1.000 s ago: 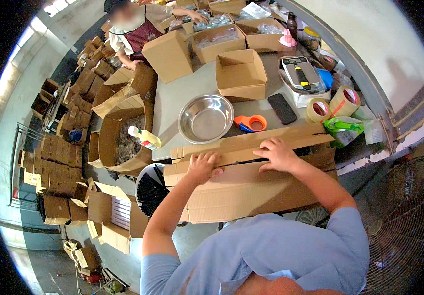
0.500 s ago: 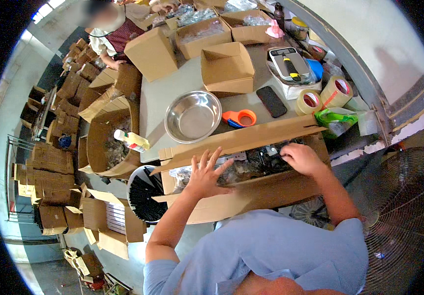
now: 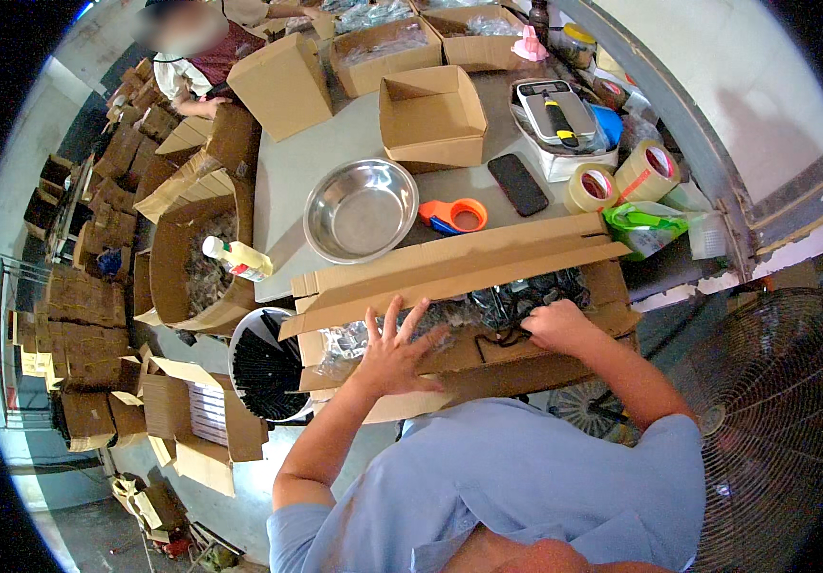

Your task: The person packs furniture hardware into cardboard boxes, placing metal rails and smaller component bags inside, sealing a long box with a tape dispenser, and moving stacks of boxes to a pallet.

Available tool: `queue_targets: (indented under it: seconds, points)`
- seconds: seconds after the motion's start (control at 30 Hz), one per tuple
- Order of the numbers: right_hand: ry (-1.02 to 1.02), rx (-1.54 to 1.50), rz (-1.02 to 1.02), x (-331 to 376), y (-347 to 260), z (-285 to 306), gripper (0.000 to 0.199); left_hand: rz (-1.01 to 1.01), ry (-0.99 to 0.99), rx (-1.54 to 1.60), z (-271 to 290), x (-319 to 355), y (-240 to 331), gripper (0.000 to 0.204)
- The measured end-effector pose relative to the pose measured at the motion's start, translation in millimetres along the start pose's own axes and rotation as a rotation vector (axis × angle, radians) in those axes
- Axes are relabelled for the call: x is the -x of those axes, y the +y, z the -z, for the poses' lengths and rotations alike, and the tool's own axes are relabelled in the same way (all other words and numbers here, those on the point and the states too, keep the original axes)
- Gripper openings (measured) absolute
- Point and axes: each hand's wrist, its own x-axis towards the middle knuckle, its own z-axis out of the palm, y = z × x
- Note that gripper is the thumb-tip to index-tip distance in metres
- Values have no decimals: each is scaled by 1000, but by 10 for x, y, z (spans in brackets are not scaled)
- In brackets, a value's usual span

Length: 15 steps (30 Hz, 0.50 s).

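As two hands point(image 3: 394, 355) point(image 3: 555, 327) open one carton point(image 3: 449, 272)

Both forearms bare, entering from lower edge, short blue sleeves at shoulders. Left arm bent at elbow, forearm angled up and to right. Left hand point(image 3: 394, 351) flat, palm down, fingers point(image 3: 418, 313) spread wide and pointing away from body, thumb out toward right. Right arm extends forward and toward left, wrist slightly bent. Right hand point(image 3: 556, 328) curled, knuckles up, fingertips tucked under and hidden. Hands near each other, not touching.
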Motion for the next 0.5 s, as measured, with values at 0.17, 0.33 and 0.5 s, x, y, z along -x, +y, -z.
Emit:
queue_targets:
  seconds: [0.17,0.33,0.5]
  points:
    - [-49,64,12,-67,23,-49,12,20,46,24,-69,27,-26,90]
    - [-76,-15,14,-22,-42,15,13,29,10,27,-30,18,-25,91]
    - [-110,45,-12,-77,-26,-76,12,34,22,28,-24,13,-21,90]
